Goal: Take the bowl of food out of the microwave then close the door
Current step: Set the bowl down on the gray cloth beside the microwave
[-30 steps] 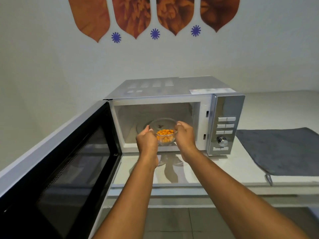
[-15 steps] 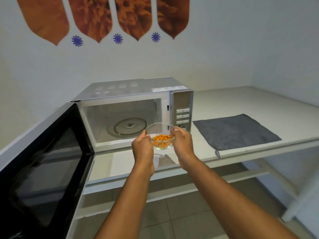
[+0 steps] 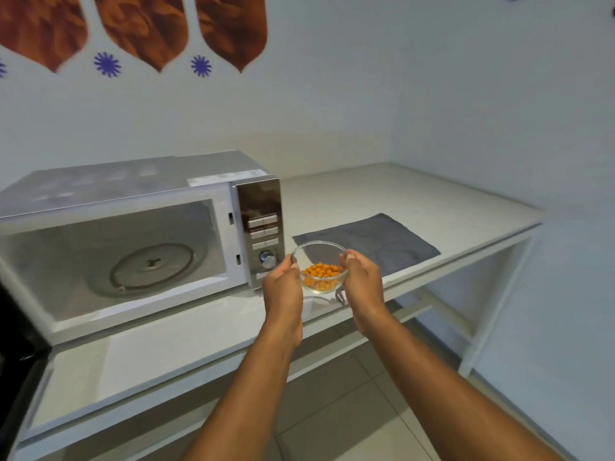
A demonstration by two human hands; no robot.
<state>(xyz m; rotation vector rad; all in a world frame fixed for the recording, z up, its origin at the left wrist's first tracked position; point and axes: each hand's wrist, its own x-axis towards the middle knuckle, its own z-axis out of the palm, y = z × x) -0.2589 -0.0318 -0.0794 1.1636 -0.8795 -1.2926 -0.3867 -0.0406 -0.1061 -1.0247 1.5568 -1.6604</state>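
A small clear glass bowl [image 3: 320, 271] with orange food pieces hangs in the air just right of the microwave's control panel, above the counter's front edge. My left hand [image 3: 283, 283] grips its left rim and my right hand [image 3: 362, 281] grips its right rim. The silver microwave [image 3: 133, 207] stands on the counter at the left, its cavity bare except for the glass turntable [image 3: 151, 266]. Its black door [image 3: 16, 357] is swung wide open at the far left edge of view.
A grey cloth [image 3: 382, 239] lies flat on the white counter [image 3: 416, 201] right of the microwave, just behind the bowl. Walls close the counter at the back and right. Tiled floor lies below the counter's front edge.
Both hands have carried the bowl out of the microwave cavity and to the right, past the control panel. The view has turned right, so the open door is mostly out of frame.
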